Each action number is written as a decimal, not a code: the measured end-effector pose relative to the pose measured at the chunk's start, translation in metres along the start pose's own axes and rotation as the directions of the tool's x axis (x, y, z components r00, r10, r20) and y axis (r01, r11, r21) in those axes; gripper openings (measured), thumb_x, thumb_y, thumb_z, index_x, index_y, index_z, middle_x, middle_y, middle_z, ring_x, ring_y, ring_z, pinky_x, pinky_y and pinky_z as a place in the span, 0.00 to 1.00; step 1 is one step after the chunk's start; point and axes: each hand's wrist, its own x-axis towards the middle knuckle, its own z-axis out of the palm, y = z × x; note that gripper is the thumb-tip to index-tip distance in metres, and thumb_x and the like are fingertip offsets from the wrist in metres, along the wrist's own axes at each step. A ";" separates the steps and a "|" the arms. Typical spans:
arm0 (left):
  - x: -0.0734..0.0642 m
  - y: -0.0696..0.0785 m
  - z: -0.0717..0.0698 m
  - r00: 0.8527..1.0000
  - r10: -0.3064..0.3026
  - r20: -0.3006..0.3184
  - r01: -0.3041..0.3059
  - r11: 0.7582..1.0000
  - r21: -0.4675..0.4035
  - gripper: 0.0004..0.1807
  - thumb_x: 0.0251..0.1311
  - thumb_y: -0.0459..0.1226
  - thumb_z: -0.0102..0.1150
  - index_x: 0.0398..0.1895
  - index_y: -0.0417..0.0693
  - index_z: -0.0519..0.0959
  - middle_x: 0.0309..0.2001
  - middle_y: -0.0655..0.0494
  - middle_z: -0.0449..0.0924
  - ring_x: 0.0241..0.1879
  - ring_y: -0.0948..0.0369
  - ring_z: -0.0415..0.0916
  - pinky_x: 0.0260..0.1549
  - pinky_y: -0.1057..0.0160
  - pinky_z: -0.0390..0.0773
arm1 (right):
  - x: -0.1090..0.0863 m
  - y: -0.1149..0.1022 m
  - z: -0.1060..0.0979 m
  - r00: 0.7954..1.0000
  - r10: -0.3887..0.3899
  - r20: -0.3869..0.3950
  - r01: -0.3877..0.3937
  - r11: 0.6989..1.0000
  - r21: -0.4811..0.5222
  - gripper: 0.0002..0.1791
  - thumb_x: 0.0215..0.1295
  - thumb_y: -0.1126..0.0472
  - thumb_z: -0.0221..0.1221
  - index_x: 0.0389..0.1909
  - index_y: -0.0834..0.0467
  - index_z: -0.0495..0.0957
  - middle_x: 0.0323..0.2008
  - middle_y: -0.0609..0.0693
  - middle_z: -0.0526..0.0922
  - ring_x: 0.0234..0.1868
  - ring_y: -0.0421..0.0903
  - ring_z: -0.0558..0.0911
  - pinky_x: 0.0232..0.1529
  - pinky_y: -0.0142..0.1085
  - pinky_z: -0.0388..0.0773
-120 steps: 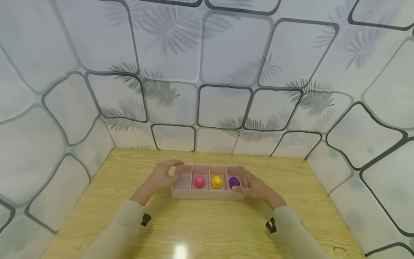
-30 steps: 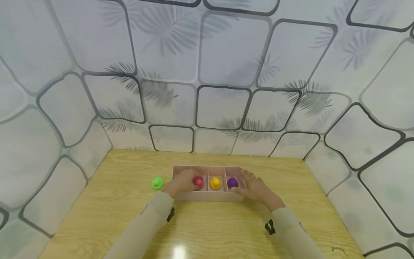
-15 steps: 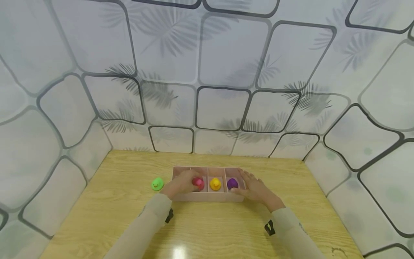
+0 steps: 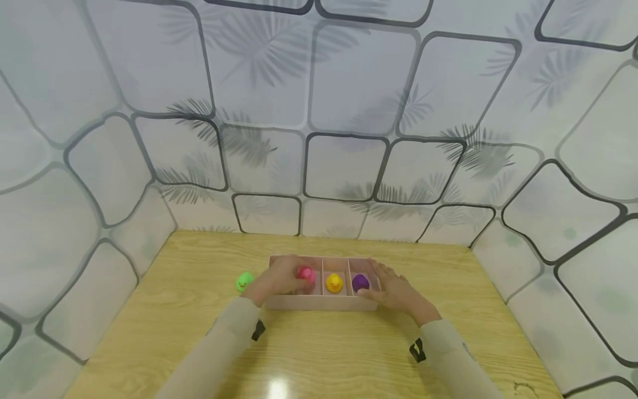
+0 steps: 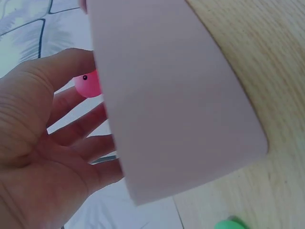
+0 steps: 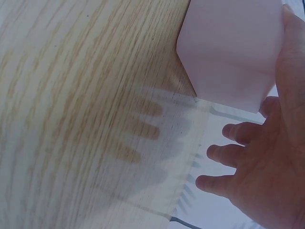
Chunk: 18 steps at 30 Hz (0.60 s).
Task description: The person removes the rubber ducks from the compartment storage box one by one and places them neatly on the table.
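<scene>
Now your nearer left hand (image 4: 276, 280) pinches small round pink toy duck (image 4: 307, 274) between thumb and fingers, at second compartment from left, pale-pink rectangular box (image 4: 324, 303); long axis runs left-right. Your right hand (image 4: 399, 291) rests straight, spread fingers against right end.

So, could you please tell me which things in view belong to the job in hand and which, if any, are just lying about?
Likely part of the job:
pink duck, in the left hand
box, with the right hand at one end
yellow duck and purple toy, inside it
green duck, outside it

Seemingly just surroundings:
table
patterned wall
</scene>
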 end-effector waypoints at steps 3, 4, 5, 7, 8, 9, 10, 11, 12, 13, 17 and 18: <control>-0.002 0.003 -0.005 1.000 -0.004 -0.013 0.004 1.000 -0.014 0.17 0.63 0.32 0.71 0.55 0.45 0.87 0.27 0.57 0.78 0.26 0.62 0.70 0.25 0.66 0.70 | 0.000 0.001 0.000 1.000 -0.004 -0.004 0.004 1.000 0.002 0.57 0.70 0.27 0.55 0.86 0.55 0.44 0.83 0.68 0.52 0.82 0.72 0.53 0.76 0.76 0.46; -0.003 0.005 -0.006 1.000 0.002 -0.021 -0.002 1.000 -0.013 0.14 0.63 0.32 0.71 0.52 0.45 0.87 0.28 0.58 0.79 0.27 0.62 0.71 0.26 0.65 0.71 | 0.000 0.001 0.000 1.000 -0.006 -0.005 0.006 1.000 0.003 0.57 0.70 0.27 0.55 0.86 0.55 0.44 0.83 0.68 0.52 0.82 0.72 0.53 0.76 0.76 0.46; -0.003 0.005 -0.007 0.999 0.013 -0.039 -0.013 1.000 -0.006 0.12 0.62 0.33 0.71 0.49 0.44 0.88 0.30 0.58 0.80 0.29 0.62 0.72 0.29 0.65 0.73 | 0.000 0.001 0.000 1.000 -0.004 -0.004 0.004 1.000 0.006 0.57 0.70 0.27 0.56 0.86 0.54 0.44 0.83 0.67 0.52 0.82 0.72 0.53 0.76 0.76 0.46; -0.005 0.006 -0.009 0.996 0.043 -0.080 -0.042 0.999 0.014 0.10 0.61 0.34 0.72 0.46 0.44 0.88 0.34 0.58 0.83 0.35 0.60 0.74 0.35 0.62 0.77 | 0.000 0.001 0.000 1.000 -0.002 0.001 0.002 1.000 0.011 0.57 0.70 0.27 0.56 0.86 0.54 0.44 0.83 0.67 0.52 0.82 0.71 0.53 0.76 0.75 0.46; -0.006 0.006 -0.009 0.993 0.054 -0.101 -0.051 0.998 0.024 0.10 0.61 0.34 0.72 0.45 0.45 0.88 0.36 0.58 0.85 0.37 0.60 0.75 0.38 0.60 0.79 | 0.000 0.000 0.000 1.000 -0.001 0.003 0.001 1.000 0.012 0.57 0.70 0.27 0.56 0.86 0.54 0.44 0.83 0.66 0.52 0.82 0.71 0.53 0.76 0.75 0.46; -0.006 0.006 -0.010 0.990 0.062 -0.123 -0.058 0.998 0.030 0.11 0.60 0.35 0.72 0.45 0.45 0.88 0.38 0.57 0.85 0.40 0.59 0.76 0.41 0.59 0.80 | 0.000 0.000 0.000 1.000 -0.005 0.002 0.005 1.000 0.011 0.57 0.70 0.27 0.56 0.86 0.54 0.44 0.83 0.67 0.52 0.82 0.72 0.53 0.76 0.75 0.46; -0.007 0.006 -0.010 0.987 0.065 -0.147 -0.061 0.998 0.032 0.12 0.59 0.35 0.72 0.46 0.44 0.87 0.40 0.56 0.86 0.41 0.59 0.76 0.43 0.58 0.80 | 0.000 0.000 0.000 1.000 -0.004 0.005 0.004 1.000 0.011 0.57 0.70 0.27 0.56 0.86 0.54 0.44 0.83 0.67 0.52 0.82 0.72 0.52 0.76 0.75 0.46; -0.008 0.005 -0.010 0.983 0.064 -0.172 -0.060 0.998 0.029 0.13 0.59 0.36 0.72 0.47 0.44 0.87 0.42 0.55 0.85 0.42 0.58 0.76 0.45 0.57 0.80 | 0.000 0.000 0.000 1.000 -0.006 0.005 0.006 1.000 0.011 0.57 0.70 0.27 0.56 0.86 0.55 0.44 0.83 0.67 0.52 0.82 0.72 0.52 0.76 0.75 0.46; -0.009 0.004 -0.010 0.979 0.061 -0.194 -0.058 0.998 0.021 0.14 0.58 0.36 0.72 0.48 0.44 0.87 0.43 0.54 0.85 0.43 0.57 0.77 0.45 0.57 0.81 | 0.000 0.000 0.000 1.000 -0.007 0.004 0.007 1.000 0.010 0.57 0.70 0.27 0.56 0.86 0.55 0.44 0.83 0.68 0.52 0.82 0.73 0.53 0.76 0.75 0.47; -0.010 0.003 -0.010 0.976 0.053 -0.213 -0.052 0.999 0.014 0.15 0.57 0.36 0.71 0.48 0.44 0.87 0.44 0.54 0.84 0.43 0.57 0.77 0.45 0.57 0.81 | 0.000 0.000 0.000 1.000 -0.011 0.002 0.011 1.000 0.008 0.57 0.70 0.27 0.55 0.86 0.55 0.44 0.83 0.68 0.52 0.82 0.73 0.53 0.76 0.75 0.47; -0.013 -0.002 -0.010 0.962 0.041 -0.271 -0.045 0.999 -0.008 0.16 0.58 0.37 0.70 0.51 0.46 0.86 0.47 0.50 0.82 0.45 0.55 0.77 0.46 0.58 0.81 | -0.001 0.000 -0.001 1.000 -0.014 -0.004 0.015 1.000 0.010 0.57 0.71 0.27 0.56 0.86 0.56 0.45 0.83 0.68 0.52 0.82 0.73 0.53 0.76 0.75 0.47; -0.014 -0.003 -0.010 0.959 0.045 -0.279 -0.049 0.999 -0.007 0.17 0.58 0.36 0.70 0.51 0.46 0.85 0.48 0.50 0.82 0.46 0.55 0.77 0.47 0.57 0.81 | -0.001 0.000 -0.001 1.000 -0.014 -0.005 0.014 1.000 0.009 0.57 0.71 0.27 0.56 0.86 0.56 0.45 0.83 0.68 0.52 0.82 0.73 0.53 0.76 0.75 0.48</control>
